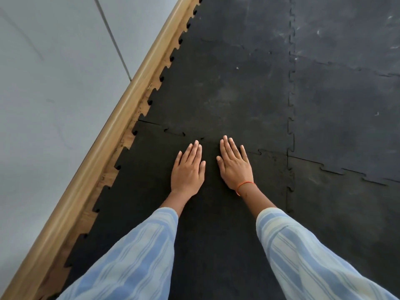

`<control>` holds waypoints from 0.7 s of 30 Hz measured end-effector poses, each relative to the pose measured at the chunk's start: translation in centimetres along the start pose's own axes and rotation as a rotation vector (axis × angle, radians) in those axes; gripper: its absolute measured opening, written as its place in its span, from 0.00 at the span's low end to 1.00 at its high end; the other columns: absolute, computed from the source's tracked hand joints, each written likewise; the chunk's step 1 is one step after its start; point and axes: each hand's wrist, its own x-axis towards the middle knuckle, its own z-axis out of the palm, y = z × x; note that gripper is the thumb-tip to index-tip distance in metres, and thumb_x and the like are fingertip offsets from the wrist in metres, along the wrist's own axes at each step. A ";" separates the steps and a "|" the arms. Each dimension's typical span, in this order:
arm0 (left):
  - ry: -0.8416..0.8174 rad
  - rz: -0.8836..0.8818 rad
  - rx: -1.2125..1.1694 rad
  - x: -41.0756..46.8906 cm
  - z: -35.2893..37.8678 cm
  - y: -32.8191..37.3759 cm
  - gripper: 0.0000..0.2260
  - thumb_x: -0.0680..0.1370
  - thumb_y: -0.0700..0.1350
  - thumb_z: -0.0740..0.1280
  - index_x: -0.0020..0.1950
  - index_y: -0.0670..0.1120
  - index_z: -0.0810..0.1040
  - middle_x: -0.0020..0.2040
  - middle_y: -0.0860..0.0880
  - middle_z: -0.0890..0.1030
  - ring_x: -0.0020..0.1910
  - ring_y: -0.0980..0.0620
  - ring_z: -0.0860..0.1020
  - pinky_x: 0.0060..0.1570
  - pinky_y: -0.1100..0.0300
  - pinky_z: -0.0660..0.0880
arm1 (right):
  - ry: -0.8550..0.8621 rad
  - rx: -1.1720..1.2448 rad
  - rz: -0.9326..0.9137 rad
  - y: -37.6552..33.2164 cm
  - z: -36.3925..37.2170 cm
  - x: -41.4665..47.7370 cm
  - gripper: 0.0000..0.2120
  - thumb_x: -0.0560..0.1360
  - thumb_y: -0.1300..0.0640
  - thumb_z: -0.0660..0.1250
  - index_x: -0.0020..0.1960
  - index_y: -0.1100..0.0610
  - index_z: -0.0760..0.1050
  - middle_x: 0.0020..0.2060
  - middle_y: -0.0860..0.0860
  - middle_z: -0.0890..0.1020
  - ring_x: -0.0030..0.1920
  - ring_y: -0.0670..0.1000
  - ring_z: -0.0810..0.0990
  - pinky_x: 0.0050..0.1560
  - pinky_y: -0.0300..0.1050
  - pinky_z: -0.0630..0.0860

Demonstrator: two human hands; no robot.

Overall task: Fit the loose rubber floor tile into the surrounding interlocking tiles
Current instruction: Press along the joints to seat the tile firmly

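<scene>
Black rubber floor tile (138, 180), lying along the floor's wooden skirting edge (121, 105), is being pressed flat at its far seam. Left hand (187, 169) and right hand (234, 165) are spread open, palms down, gripping nothing. Remaining raised tabs probably need pressing next.

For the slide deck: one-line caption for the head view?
Both hands, left hand and right hand, press flat on the black rubber tile near its far seam.

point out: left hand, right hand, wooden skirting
left hand (187, 169), head view, back of the hand
right hand (234, 166), head view, back of the hand
wooden skirting (121, 118), head view, rounded top face midway along
</scene>
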 end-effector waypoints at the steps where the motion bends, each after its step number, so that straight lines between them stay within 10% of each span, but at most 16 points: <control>1: -0.025 0.008 0.020 1.1 -0.2 -0.4 0.24 0.83 0.52 0.48 0.79 0.48 0.49 0.79 0.51 0.50 0.77 0.55 0.49 0.75 0.54 0.46 | 0.032 0.008 0.035 0.1 0.2 -0.5 0.27 0.82 0.47 0.43 0.77 0.54 0.44 0.78 0.48 0.46 0.77 0.46 0.42 0.76 0.50 0.40; 9: -0.250 0.066 0.100 4.1 -1.2 -1.7 0.29 0.82 0.59 0.44 0.78 0.47 0.40 0.79 0.51 0.40 0.77 0.53 0.42 0.74 0.53 0.42 | 0.007 -0.007 0.048 0.1 0.0 -0.2 0.28 0.80 0.43 0.43 0.77 0.53 0.44 0.78 0.48 0.47 0.77 0.47 0.43 0.76 0.51 0.40; 15: -0.329 -0.330 0.071 5.3 -3.6 -4.1 0.63 0.60 0.82 0.49 0.75 0.38 0.32 0.76 0.39 0.31 0.76 0.43 0.34 0.73 0.49 0.38 | 0.144 0.065 0.516 2.0 0.1 -2.8 0.42 0.74 0.30 0.45 0.77 0.57 0.45 0.78 0.54 0.47 0.78 0.52 0.43 0.76 0.56 0.40; 21: -0.352 -0.342 0.069 6.1 -3.5 -4.7 0.69 0.52 0.85 0.47 0.74 0.37 0.31 0.75 0.38 0.31 0.75 0.42 0.33 0.72 0.47 0.37 | 0.107 0.067 0.558 2.6 -0.1 -2.9 0.44 0.73 0.29 0.44 0.77 0.58 0.42 0.78 0.53 0.45 0.78 0.51 0.42 0.77 0.55 0.40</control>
